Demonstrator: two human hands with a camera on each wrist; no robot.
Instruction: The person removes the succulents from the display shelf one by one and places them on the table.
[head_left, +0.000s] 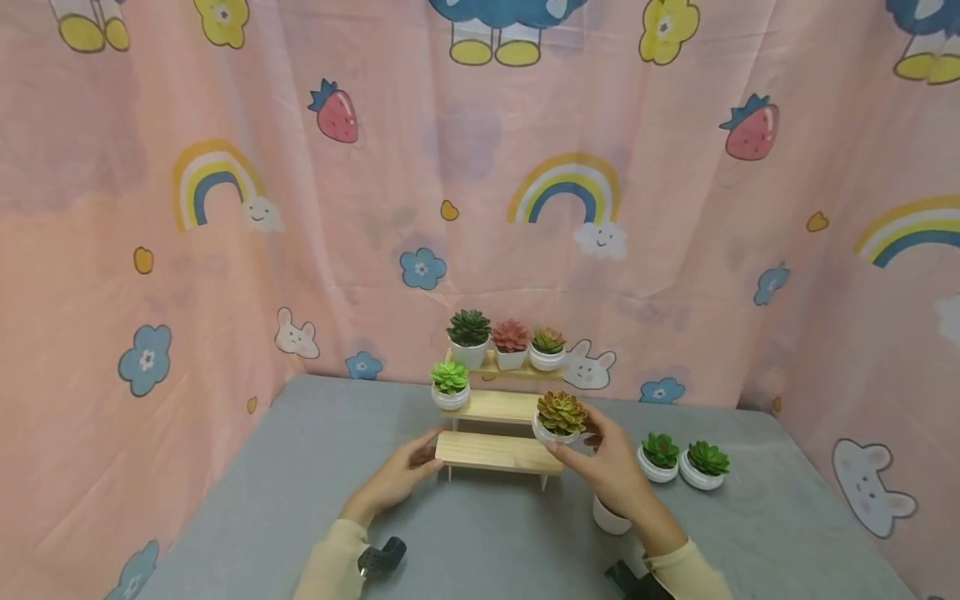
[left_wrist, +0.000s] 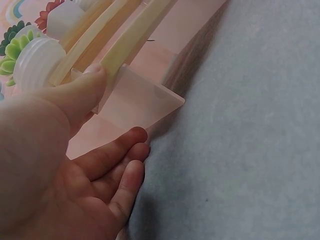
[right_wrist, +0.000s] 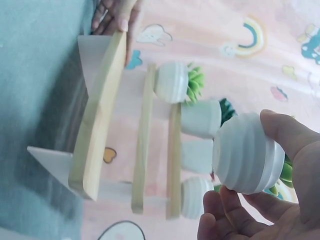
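Cream sleeves (head_left: 326,568) with dark wrist cameras (head_left: 384,556) nearest, in front of the three-step wooden stand (head_left: 498,452). Right hand (head_left: 613,468): grip closed on the white ribbed pot of an orange-green plant (head_left: 561,413), thumb one side, fingers opposite; plant upright, held in the air by the stand's right end. Left hand (head_left: 399,475): grip open, thumb touching the left end of the stand's lowest step, fingers loosely extended beside its clear side panel (left_wrist: 142,97). Stand's top step, left to right: dark green plant (head_left: 469,329), pink plant (head_left: 511,337), small reddish-green plant (head_left: 547,343). Middle step, left end: bright green plant (head_left: 450,379). Right of stand, on grey tabletop (head_left: 787,517): two green plants (head_left: 705,463), side by side; nearer, a white pot (head_left: 611,518), partly hidden by the right hand. Pink patterned cloth (head_left: 480,250) behind stand.
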